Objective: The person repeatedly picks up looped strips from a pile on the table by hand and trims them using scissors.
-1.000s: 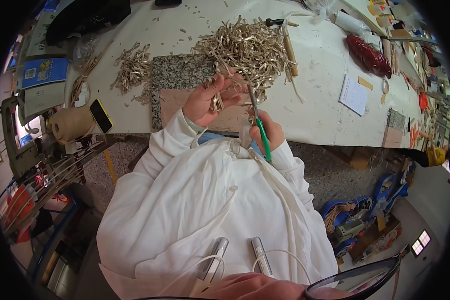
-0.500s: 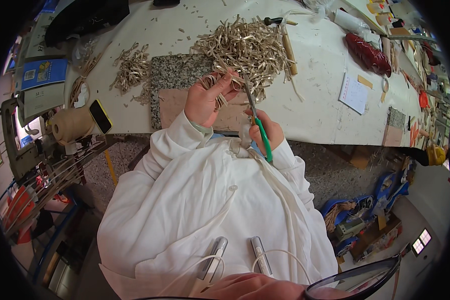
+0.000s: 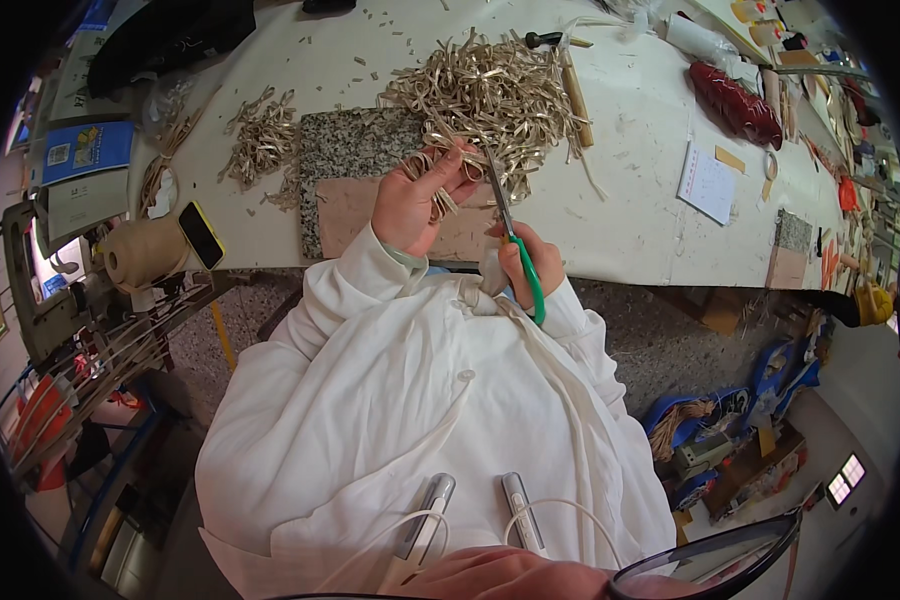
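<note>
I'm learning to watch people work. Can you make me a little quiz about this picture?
1. True or false: the right hand holds green-handled scissors.
2. What does the left hand pinch? A) a tan strip B) a yellow phone C) a red pouch
3. Fill in: the big pile of strips lies on the white ____.

Key: 1 true. 2 A, a tan strip. 3 table.
</note>
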`<state>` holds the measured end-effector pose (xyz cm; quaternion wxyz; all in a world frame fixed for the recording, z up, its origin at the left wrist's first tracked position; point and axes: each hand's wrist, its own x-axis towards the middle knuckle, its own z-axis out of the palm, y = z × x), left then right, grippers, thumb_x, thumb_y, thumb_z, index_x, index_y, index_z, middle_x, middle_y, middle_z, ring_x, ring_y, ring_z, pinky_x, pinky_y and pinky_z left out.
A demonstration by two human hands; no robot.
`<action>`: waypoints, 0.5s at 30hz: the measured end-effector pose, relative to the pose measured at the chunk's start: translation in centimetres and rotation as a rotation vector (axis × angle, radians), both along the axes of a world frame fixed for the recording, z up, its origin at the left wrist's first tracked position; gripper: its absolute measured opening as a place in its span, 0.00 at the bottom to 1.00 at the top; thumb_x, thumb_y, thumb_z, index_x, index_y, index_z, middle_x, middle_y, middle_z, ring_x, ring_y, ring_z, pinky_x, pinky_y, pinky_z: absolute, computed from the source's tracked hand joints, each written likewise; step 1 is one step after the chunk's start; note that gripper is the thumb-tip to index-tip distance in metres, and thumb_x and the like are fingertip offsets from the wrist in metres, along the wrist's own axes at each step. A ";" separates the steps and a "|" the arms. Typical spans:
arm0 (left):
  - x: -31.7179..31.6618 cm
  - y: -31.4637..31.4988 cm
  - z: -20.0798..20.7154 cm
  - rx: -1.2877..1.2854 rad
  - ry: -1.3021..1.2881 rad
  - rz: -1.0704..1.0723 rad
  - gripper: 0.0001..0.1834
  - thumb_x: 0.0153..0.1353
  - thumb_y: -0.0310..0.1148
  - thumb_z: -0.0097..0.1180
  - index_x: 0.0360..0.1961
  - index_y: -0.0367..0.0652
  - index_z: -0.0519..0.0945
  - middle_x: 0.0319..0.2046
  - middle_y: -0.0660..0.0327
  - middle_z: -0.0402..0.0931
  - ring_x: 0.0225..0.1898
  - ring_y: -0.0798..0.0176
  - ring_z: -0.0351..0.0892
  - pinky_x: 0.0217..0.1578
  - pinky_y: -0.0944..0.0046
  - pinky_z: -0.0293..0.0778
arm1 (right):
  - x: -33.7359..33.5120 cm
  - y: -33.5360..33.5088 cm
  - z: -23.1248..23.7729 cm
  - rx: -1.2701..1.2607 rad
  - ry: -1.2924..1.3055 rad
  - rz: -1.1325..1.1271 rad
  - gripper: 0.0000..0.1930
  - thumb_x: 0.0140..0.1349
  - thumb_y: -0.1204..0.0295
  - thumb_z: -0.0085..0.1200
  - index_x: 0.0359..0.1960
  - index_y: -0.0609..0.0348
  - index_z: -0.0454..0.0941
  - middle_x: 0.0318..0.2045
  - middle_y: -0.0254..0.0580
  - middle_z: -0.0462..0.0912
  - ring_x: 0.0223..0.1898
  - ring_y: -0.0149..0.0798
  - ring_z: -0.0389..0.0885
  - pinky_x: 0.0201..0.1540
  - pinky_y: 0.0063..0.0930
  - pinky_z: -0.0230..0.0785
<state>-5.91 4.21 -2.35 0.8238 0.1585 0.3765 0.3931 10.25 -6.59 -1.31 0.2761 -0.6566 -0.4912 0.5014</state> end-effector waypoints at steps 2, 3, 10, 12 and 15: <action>-0.3 0.3 0.0 0.008 0.026 -0.022 0.12 0.62 0.31 0.52 0.45 0.40 0.75 0.43 0.60 0.77 0.44 0.64 0.77 0.45 0.63 0.73 | 0.1 -0.2 -0.1 0.001 0.006 -0.031 0.21 0.63 0.52 0.44 0.45 0.58 0.72 0.19 0.41 0.76 0.23 0.42 0.78 0.28 0.30 0.68; -0.5 0.5 0.0 0.016 0.053 -0.041 0.12 0.62 0.30 0.51 0.46 0.38 0.74 0.43 0.58 0.76 0.44 0.62 0.77 0.45 0.63 0.73 | 0.5 -0.3 -0.2 -0.032 0.002 -0.017 0.21 0.63 0.53 0.45 0.45 0.58 0.71 0.18 0.41 0.76 0.22 0.40 0.78 0.28 0.30 0.68; -1.8 0.6 1.2 0.070 0.285 -0.279 0.13 0.61 0.30 0.53 0.45 0.36 0.76 0.38 0.59 0.79 0.36 0.65 0.80 0.36 0.70 0.76 | 1.3 -0.3 0.2 -0.110 0.058 0.065 0.23 0.63 0.53 0.46 0.50 0.58 0.69 0.20 0.40 0.76 0.25 0.39 0.78 0.32 0.28 0.69; -1.8 0.3 0.6 0.107 0.291 -0.352 0.11 0.59 0.28 0.56 0.42 0.37 0.79 0.34 0.63 0.80 0.31 0.73 0.78 0.30 0.73 0.75 | 1.1 -0.1 0.7 -0.081 0.058 0.084 0.24 0.63 0.53 0.46 0.51 0.58 0.69 0.21 0.41 0.77 0.26 0.39 0.79 0.33 0.28 0.69; -1.7 0.1 0.8 0.124 0.269 -0.370 0.11 0.59 0.28 0.56 0.42 0.35 0.79 0.33 0.63 0.80 0.31 0.74 0.77 0.30 0.73 0.75 | 0.6 -0.1 0.5 -0.008 0.045 0.094 0.22 0.64 0.54 0.43 0.50 0.59 0.70 0.20 0.37 0.75 0.24 0.34 0.75 0.31 0.26 0.67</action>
